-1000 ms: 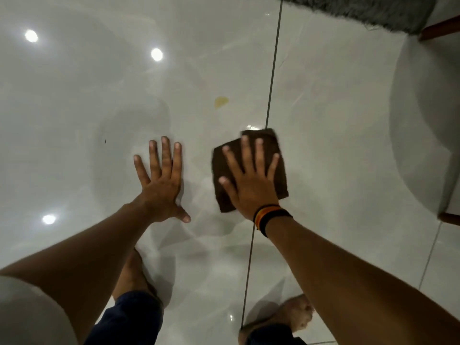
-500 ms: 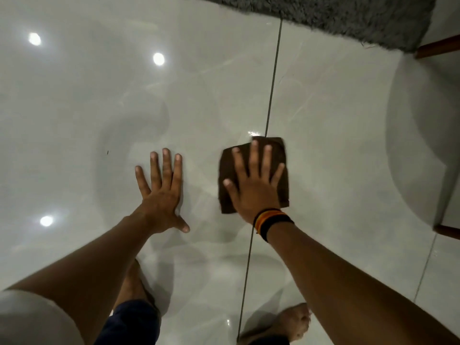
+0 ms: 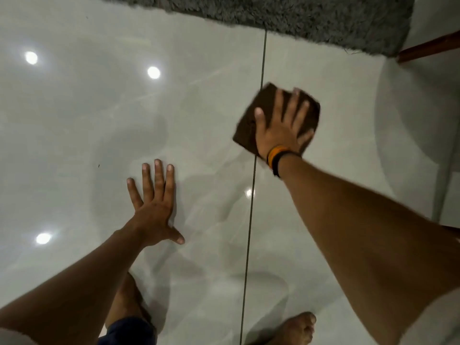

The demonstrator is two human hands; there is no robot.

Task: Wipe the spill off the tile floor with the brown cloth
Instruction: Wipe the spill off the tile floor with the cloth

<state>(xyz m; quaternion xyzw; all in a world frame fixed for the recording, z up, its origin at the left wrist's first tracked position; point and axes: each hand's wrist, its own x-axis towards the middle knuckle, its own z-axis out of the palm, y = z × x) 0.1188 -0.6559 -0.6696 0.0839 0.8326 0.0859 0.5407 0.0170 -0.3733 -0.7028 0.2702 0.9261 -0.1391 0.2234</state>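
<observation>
Moved since half a second ago: the right hand (image 3: 281, 125) has swept the brown cloth (image 3: 249, 125) up and right, over the grout line (image 3: 261, 70) onto the right-hand tile, and turned it to a diamond. The left hand (image 3: 154, 207) hasn't shifted.

Head view:
- Right hand lies flat on the cloth, fingers spread and straight. It's pressing, not gripping. Fingertips are blurred.
- Left hand is flat on the tile floor (image 3: 99, 120), fingers straight, holding nothing.
- Cloth sits just right of the line, near the grey rug (image 3: 273, 11).
- No stain shows on the bare floor; can't tell what's under the cloth.

Step, my read: mid wiping stroke, spill mostly gone. Next needs steady downward pressure and a return pass, staying off the rug.

Floor is hard and glossy, mirroring ceiling lights. Cloth is soft, matt, folded roughly square. Rug is shaggy.
</observation>
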